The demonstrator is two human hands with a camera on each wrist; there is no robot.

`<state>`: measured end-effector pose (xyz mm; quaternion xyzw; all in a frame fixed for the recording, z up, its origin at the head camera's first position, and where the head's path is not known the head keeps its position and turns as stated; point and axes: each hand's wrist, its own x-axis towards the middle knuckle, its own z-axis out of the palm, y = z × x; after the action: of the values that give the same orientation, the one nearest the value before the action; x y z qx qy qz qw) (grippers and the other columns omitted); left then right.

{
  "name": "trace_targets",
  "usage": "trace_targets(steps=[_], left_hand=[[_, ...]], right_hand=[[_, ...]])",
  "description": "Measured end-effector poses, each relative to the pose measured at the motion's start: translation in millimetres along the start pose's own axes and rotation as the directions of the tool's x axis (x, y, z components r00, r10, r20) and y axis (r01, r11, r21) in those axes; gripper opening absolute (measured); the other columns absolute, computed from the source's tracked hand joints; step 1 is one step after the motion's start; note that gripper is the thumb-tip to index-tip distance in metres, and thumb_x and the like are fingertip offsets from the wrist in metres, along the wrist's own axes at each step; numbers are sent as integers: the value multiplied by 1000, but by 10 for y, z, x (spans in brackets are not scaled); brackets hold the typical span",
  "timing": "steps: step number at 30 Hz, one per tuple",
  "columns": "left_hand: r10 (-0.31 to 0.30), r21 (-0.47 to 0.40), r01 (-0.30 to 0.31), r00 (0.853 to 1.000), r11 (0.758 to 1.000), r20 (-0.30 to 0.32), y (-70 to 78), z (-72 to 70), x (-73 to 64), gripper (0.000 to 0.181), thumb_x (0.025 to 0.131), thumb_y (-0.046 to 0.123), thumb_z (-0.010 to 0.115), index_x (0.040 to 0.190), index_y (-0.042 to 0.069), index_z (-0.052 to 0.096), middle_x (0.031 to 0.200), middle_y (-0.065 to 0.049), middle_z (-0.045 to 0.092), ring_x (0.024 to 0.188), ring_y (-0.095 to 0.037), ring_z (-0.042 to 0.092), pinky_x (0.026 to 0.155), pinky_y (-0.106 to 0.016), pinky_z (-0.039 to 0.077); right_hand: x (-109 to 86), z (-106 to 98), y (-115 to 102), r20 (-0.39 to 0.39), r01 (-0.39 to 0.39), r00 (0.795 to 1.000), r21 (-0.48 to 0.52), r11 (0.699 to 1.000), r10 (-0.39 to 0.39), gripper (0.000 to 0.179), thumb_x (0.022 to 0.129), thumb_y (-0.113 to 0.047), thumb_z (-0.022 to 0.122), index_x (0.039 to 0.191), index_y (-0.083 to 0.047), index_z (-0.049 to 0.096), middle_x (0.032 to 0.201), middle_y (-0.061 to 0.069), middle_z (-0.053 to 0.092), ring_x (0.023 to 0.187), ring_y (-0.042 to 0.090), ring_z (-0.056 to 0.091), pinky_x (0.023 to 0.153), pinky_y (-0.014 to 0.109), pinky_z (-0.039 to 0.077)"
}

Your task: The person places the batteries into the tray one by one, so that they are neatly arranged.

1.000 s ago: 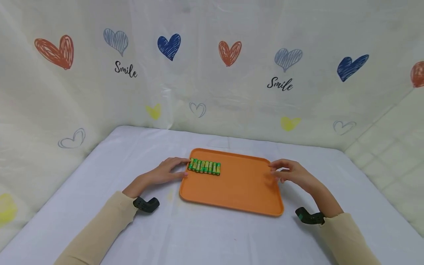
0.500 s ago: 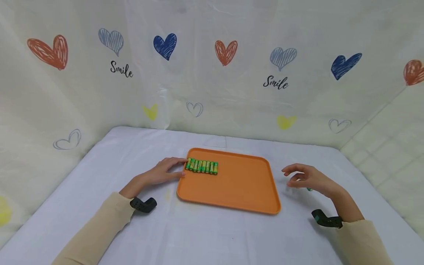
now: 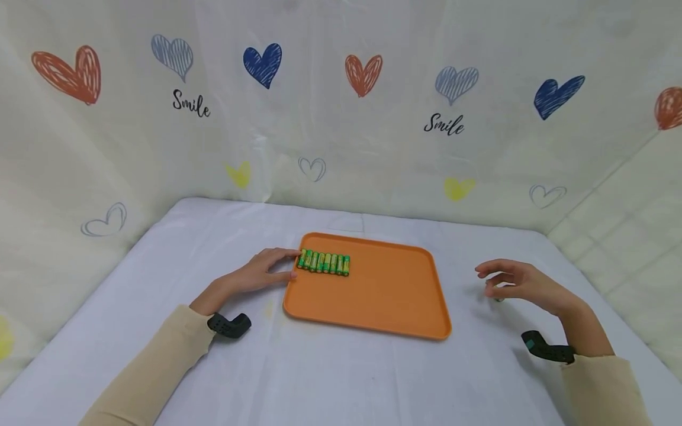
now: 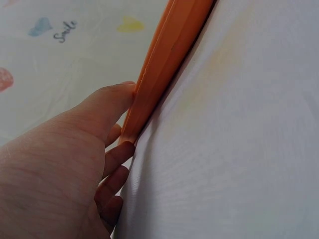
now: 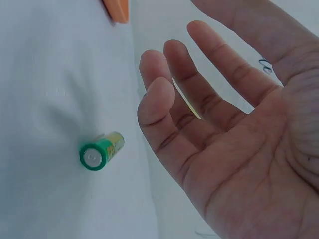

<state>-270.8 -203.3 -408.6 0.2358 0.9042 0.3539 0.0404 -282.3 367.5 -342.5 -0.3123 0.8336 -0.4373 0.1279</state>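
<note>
An orange tray lies on the white-covered table, with a row of several green-and-yellow batteries side by side near its far left corner. My left hand rests at the tray's left edge, thumb and forefinger spread along the rim. Seen from the left wrist, the thumb touches the tray's outer wall. To the right of the tray, my right hand hovers with loosely bent fingers and nothing in them. A single battery lies on the cloth beneath it, mostly hidden by the hand in the head view.
White cloth covers the table. Behind it hangs a pale curtain printed with hearts and lettering. Each wrist wears a black device, the left one and the right one.
My right hand has left the tray's right rim and moved rightward to above the loose battery. My left hand stays at the tray's left edge. The head view has shifted slightly.
</note>
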Motion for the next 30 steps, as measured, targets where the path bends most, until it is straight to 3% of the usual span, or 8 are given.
trace_targets(steps=[4, 11, 17, 21, 27, 30], left_hand=[[-6, -7, 6, 1000, 1000, 6, 21, -19, 8, 63, 93, 44, 64, 148, 19, 43, 151, -6, 41, 140, -32, 29, 113, -57, 19], [-9, -9, 9, 1000, 1000, 9, 22, -22, 18, 63, 93, 44, 64, 147, 19, 44, 151, -7, 41, 141, -32, 28, 113, -57, 19], [4, 1, -4, 1000, 1000, 9, 8, -1, 17, 61, 94, 41, 64, 147, 18, 44, 151, -7, 42, 140, -32, 29, 113, -56, 19], [4, 2, -4, 1000, 1000, 7, 9, -1, 8, 61, 94, 41, 64, 147, 18, 44, 150, -7, 42, 140, -33, 29, 113, -57, 19], [2, 2, -2, 1000, 1000, 2, 2, -3, 4, 61, 94, 41, 64, 147, 18, 44, 151, -7, 42, 141, -33, 28, 113, -57, 18], [-2, -2, 2, 1000, 1000, 1, -5, -1, 0, 62, 94, 42, 64, 147, 18, 44, 151, -7, 42, 141, -33, 28, 113, -57, 18]], right_hand=[[-37, -16, 35, -49, -36, 998, -55, 998, 33, 39, 92, 0, 64, 129, 3, 54, 122, 0, 62, 101, 17, 62, 81, 22, 53], [-114, -25, 123, -156, -193, 974, -188, 963, 165, 46, 91, -16, 70, 132, -4, 55, 125, -8, 57, 103, 12, 52, 77, 24, 46], [-195, -47, 251, -149, -278, 957, -213, 937, 250, 52, 91, -23, 71, 137, -8, 52, 130, -4, 50, 104, 9, 48, 77, 29, 45], [-200, -48, 327, -124, -275, 959, -215, 937, 253, 55, 89, -23, 73, 138, -9, 52, 128, 2, 49, 101, 9, 48, 74, 27, 46], [-177, -48, 435, -88, -214, 975, -136, 967, 203, 54, 89, -13, 71, 137, -1, 50, 121, -13, 56, 92, 11, 53, 71, 24, 48], [-173, -39, 479, -63, -191, 981, -94, 977, 185, 53, 89, -7, 70, 135, 4, 49, 113, -11, 58, 88, 13, 54, 69, 24, 48]])
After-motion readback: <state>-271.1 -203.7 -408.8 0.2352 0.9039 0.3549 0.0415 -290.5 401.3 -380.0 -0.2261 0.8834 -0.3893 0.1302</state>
